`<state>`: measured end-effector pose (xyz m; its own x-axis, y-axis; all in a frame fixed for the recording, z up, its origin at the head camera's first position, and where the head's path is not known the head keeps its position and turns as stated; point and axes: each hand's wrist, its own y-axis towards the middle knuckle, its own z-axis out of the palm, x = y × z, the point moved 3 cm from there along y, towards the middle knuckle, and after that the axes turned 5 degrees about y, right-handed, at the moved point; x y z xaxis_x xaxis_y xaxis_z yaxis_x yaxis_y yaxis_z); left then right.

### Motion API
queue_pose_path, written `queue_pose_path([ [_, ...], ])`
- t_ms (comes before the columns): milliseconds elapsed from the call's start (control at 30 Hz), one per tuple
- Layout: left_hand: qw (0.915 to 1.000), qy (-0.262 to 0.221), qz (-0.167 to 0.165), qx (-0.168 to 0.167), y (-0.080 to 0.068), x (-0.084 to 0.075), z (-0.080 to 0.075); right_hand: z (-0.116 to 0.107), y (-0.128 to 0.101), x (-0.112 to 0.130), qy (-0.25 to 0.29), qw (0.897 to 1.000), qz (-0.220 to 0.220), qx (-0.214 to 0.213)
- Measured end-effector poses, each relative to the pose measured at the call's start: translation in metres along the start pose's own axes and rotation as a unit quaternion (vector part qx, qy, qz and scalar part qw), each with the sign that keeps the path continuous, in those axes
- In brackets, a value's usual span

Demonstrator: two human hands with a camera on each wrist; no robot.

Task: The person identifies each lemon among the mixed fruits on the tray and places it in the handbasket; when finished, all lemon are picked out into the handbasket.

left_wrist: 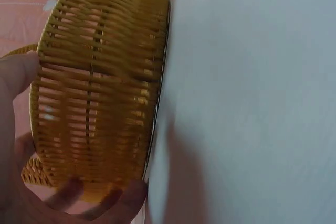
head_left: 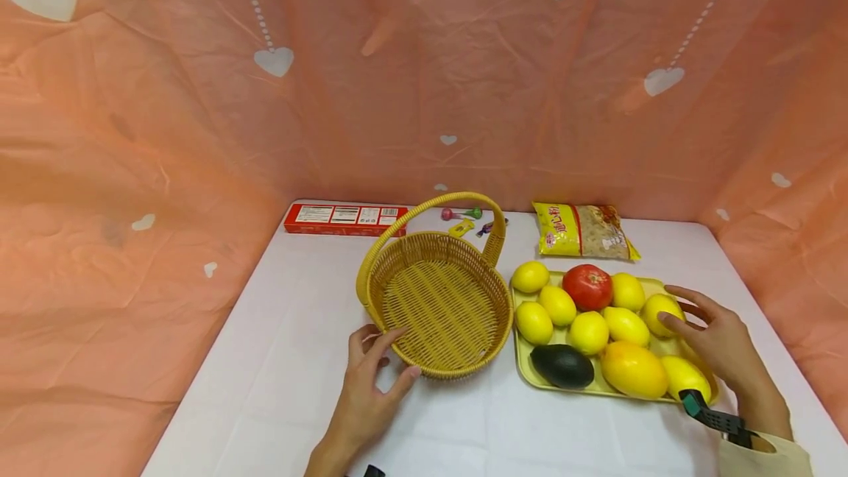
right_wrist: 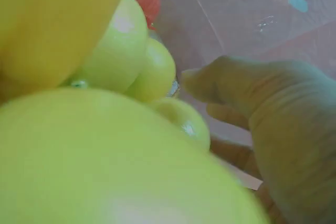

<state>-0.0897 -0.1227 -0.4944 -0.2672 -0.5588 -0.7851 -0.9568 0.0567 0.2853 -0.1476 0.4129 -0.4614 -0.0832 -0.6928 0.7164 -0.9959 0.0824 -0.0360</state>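
A round woven basket (head_left: 440,308) with an arched handle stands mid-table with nothing in it. My left hand (head_left: 371,381) holds its front-left rim; the index finger reaches over the rim. In the left wrist view, the thumb (left_wrist: 21,74) lies at the rim and other fingers curl along the outer wall. Right of the basket is a yellow tray (head_left: 523,366) of fruit. Over its right edge, my right hand (head_left: 722,337) spreads around a lemon (head_left: 657,309), thumb in front and fingers behind. The right wrist view shows this thumb (right_wrist: 210,80) just above a lemon (right_wrist: 181,121).
The tray also bears several other lemons (head_left: 555,305), a red pomegranate (head_left: 587,287), a dark avocado (head_left: 562,366) and a mango (head_left: 634,370). Behind are a yellow snack bag (head_left: 583,232), a red box (head_left: 344,219) and small wrapped candies (head_left: 461,227). A pink curtain (head_left: 424,79) encloses the table.
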Motion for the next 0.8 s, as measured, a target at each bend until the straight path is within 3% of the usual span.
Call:
queue_pose_path([
  [133,0.9998,-0.004,-0.016,0.01,-0.003,-0.001,0.004,0.005,0.002,-0.005,-0.014,1.0,0.001,0.001],
  [233,0.9997,-0.014,-0.018,0.0,-0.004,0.0,0.006,0.007,0.002,-0.005,-0.021,1.0,0.007,0.001],
  [500,0.9941,-0.102,-0.019,-0.033,-0.003,0.003,0.006,0.006,0.001,-0.002,-0.03,0.999,0.029,0.024],
  [667,0.9921,-0.115,-0.01,-0.048,-0.002,0.003,0.006,0.003,-0.004,0.006,-0.02,0.999,0.035,-0.01],
  [800,0.9891,-0.132,-0.009,-0.064,-0.002,0.002,0.006,0.001,-0.007,0.019,0.021,0.998,0.048,-0.045],
])
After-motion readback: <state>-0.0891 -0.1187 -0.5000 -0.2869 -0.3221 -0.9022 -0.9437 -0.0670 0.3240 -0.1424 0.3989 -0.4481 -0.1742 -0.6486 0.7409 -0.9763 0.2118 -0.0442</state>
